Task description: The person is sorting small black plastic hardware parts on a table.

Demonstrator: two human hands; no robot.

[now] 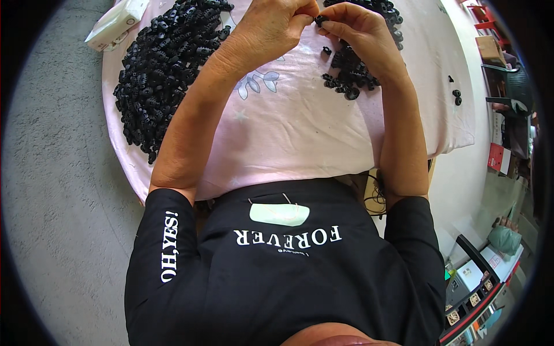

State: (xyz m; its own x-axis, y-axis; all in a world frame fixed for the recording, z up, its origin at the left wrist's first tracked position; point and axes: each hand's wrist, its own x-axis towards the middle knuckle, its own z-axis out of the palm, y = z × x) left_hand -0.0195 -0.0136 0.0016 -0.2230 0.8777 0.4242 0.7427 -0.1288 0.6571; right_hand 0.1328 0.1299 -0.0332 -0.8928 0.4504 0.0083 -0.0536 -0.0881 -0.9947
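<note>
My right hand [362, 36] pinches a small black plastic part [321, 21] between thumb and fingers, over the far middle of the table. Right beside it, my left hand [271, 27] is closed, its fingertips pressed together close to that part; what they hold, if anything, is hidden. A big heap of black plastic parts [156, 75] spreads over the table left of my left forearm. Under and beside my right hand lies a smaller pile of black pieces [349, 69], some of them small and round.
A pink patterned cloth [288, 138] covers the table. A white box [118, 23] stands at its far left edge. Several small black pieces [457, 97] lie apart on the right. Beyond are a dark chair [511, 89] and a cardboard box [490, 50].
</note>
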